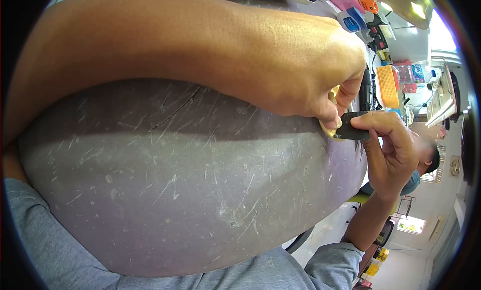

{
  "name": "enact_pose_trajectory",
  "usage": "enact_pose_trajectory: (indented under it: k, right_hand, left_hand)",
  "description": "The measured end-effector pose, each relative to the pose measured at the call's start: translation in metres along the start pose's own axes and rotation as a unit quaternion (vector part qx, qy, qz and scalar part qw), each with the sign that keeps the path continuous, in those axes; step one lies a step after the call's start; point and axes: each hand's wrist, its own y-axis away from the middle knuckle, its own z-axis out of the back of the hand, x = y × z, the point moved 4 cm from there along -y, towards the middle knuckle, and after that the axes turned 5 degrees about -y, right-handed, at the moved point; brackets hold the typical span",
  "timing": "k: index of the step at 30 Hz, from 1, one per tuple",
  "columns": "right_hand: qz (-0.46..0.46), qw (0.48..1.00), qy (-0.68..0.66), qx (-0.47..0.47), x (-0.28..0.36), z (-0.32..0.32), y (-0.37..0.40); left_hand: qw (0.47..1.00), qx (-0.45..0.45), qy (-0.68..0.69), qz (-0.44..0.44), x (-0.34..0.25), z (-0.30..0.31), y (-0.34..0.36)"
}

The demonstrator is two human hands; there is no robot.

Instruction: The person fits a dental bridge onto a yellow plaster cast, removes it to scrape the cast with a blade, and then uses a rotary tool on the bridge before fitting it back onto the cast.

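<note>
My left hand (335,74) reaches in from the left across the top of the view, with its thumb and fingers pinched on a small yellow piece (328,129) that has a curved edge. My right hand (391,144) comes up from the lower right. Between its thumb and fingers it grips a flat black piece (353,126) with a straight edge. The black piece overlaps the yellow piece at the left fingertips, and I cannot tell what kind of tool it is. Under both hands lies a scratched grey work surface (200,189).
A blue-labelled container (351,21), an orange pack (368,4) and a black power strip (377,38) are at the upper right. Below them are a black cylinder (367,92) and an orange basket (387,85). Another person (426,152) is farther back.
</note>
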Motion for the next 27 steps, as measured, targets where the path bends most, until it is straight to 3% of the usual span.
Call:
enact_pose_trajectory:
  k: [12,17,19,22,24,27]
  right_hand:
    - [-0.03,0.999,-0.042,-0.006,-0.019,0.008,0.004]
    - [-0.041,0.993,-0.103,-0.031,-0.022,0.014,0.009]
    - [-0.053,0.979,-0.127,-0.148,-0.025,0.023,0.005]
    - [-0.085,0.984,-0.124,-0.099,-0.022,0.019,-0.004]
    - [-0.12,0.963,-0.237,-0.048,-0.029,0.006,-0.003]
    - [-0.123,0.957,-0.259,-0.051,-0.03,-0.006,-0.002]
  left_hand:
    - [0.998,0.047,-0.021,0.024,-0.016,0.016,-0.005]
    - [0.999,-0.037,-0.024,-0.028,-0.001,0.005,-0.007]
    - [0.992,-0.089,-0.046,-0.072,0.004,0.001,-0.006]
    - [0.978,-0.137,-0.09,-0.13,0.002,-0.005,0.008]
    - [0.978,-0.169,-0.113,-0.052,0.0,-0.003,0.014]
    - [0.98,-0.147,-0.132,-0.025,-0.003,-0.004,0.016]
